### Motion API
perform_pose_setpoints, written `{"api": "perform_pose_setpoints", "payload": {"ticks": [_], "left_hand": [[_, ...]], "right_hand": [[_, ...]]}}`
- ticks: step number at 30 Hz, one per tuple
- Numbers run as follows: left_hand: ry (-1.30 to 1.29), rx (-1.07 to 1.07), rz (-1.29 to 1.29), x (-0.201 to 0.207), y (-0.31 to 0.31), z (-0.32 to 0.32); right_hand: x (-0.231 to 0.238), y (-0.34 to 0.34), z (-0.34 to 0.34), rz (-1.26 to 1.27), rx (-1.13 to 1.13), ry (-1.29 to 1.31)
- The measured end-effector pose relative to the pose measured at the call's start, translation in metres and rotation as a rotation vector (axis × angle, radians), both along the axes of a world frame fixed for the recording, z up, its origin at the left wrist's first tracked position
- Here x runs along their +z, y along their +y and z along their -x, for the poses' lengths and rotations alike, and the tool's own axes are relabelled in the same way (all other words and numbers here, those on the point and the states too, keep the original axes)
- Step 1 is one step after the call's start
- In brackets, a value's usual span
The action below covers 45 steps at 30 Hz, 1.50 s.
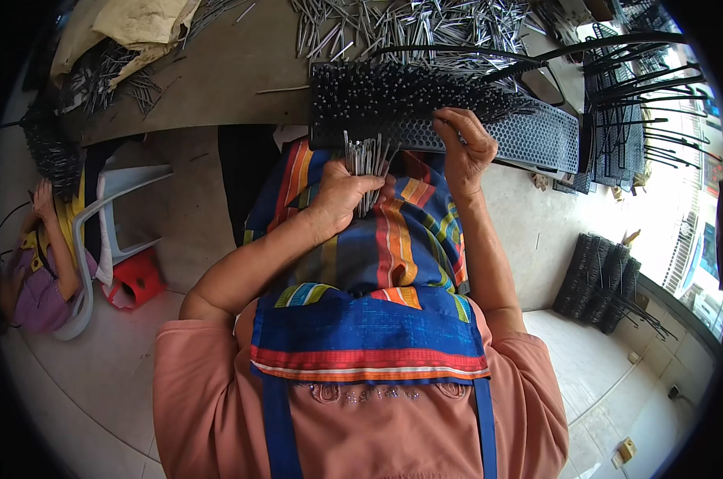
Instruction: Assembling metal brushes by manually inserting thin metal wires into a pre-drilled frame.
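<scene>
Panel (533, 137) sits at near edge of table (241, 92), standing rods (393, 89) in its left part, loose rods (425, 30) behind, bundle (367, 156) in left hand (337, 198) before it, racks (597, 279) on floor (525, 231) rightward.

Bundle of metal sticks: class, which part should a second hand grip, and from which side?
Grip the bundle of metal sticks around its far ends, probably from the right: the left hand wraps it from the left, leaving those ends bare. Being many thin, slightly splayed pieces, it likely needs encircling fingers rather than a pinch.
</scene>
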<state>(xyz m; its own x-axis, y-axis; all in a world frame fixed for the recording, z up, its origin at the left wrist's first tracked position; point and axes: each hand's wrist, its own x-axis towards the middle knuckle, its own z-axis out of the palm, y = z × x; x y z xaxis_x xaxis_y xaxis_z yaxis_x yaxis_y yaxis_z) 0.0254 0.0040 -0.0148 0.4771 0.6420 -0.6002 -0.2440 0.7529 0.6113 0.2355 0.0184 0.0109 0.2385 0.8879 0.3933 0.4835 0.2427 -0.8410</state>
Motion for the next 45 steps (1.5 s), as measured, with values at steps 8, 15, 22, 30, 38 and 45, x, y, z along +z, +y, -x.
{"api": "perform_pose_setpoints", "payload": {"ticks": [8,15,22,30,38,45], "left_hand": [[0.022,0.041,0.052,0.006,0.006,-0.007],[0.025,0.077,0.053,0.003,0.005,-0.009],[-0.019,0.108,-0.041,0.004,0.003,-0.013],[-0.008,0.079,-0.011,0.003,0.004,-0.013],[-0.008,0.106,-0.008,0.004,0.004,-0.011],[-0.011,0.089,-0.021,0.002,0.004,-0.01]], "right_hand": [[0.003,0.0,-0.002,-0.003,0.006,-0.019],[0.002,-0.009,-0.001,-0.059,0.139,-0.215],[-0.001,-0.011,0.002,-0.147,0.206,-0.481],[-0.006,-0.017,-0.005,-0.091,0.181,-0.336],[-0.004,-0.023,0.001,-0.087,0.147,-0.376],[-0.007,-0.023,0.006,-0.007,-0.027,0.082]]}}
